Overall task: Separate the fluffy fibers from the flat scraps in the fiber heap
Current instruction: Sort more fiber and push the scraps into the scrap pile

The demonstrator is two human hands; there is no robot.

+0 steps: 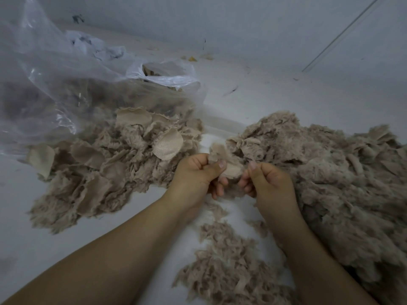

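While both hands pinch one scrap [231, 170] between them, left hand [196, 172] and right hand [267, 180] level, the heap [319, 172] lies just right.

Clear plastic bag [55, 84] at left, white floor [286, 95], pale wall [242, 18], yellow bit [192, 59] near wall

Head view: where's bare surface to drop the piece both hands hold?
Bare patches: far right, beyond the right heap toward the wall; near left, below the left heap beside the left forearm. Crowded: the strip between the heaps, taken by the left hand, right hand and pinched piece, with loose fluff below. Plastic bag fills far left.
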